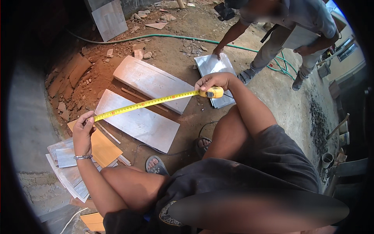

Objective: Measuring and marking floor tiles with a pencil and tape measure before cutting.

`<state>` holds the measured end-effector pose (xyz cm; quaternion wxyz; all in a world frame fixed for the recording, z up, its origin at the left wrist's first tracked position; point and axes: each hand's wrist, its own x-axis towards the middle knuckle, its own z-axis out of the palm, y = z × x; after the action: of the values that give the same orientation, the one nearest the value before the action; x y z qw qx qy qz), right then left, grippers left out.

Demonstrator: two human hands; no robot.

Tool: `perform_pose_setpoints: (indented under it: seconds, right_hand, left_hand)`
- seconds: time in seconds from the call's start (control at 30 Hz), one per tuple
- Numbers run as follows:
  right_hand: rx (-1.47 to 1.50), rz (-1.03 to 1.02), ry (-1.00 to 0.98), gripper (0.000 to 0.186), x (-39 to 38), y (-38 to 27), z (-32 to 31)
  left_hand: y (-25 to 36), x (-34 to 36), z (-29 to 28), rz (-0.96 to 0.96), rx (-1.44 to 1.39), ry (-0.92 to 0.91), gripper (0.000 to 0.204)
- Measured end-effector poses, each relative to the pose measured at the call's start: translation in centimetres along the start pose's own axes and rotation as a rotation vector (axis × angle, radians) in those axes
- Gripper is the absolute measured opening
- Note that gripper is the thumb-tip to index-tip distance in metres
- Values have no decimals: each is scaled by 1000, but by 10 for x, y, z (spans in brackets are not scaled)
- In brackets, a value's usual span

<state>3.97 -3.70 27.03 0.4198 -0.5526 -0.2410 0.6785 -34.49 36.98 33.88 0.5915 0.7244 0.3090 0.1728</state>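
My left hand (pixel 85 125) pinches the end of a yellow tape blade (pixel 148 103), which stretches rightward across my view. My right hand (pixel 212 81) grips the yellow tape measure case (pixel 213 93). Beneath the blade lie two stacks of long pale tiles or boards (pixel 138 121), with a narrow strip between them. Beside my left forearm are orange boards (pixel 102 148) and several loose grey-white pieces (pixel 62 158). Behind my right hand sits a stack of glossy tiles (pixel 206 64).
Another person (pixel 284 35) bends at upper right, one hand on the glossy stack, the other holding a panel. A green hose (pixel 175 37) crosses the dirt. Orange rubble (pixel 70 70) lines the left wall (pixel 33 117). Buckets (pixel 326 160) stand at right. My sandalled feet (pixel 156 163) rest below the boards.
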Motion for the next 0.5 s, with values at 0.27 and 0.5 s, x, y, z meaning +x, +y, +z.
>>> perform_pose_setpoints:
  seconds: [0.27, 0.5]
  right_hand:
    - [145, -33, 216, 35, -13, 9, -17]
    - [6, 113, 231, 41, 1, 3, 10]
  left_hand:
    - [7, 11, 63, 151, 178, -126, 20]
    - [19, 2, 116, 195, 312, -243, 14]
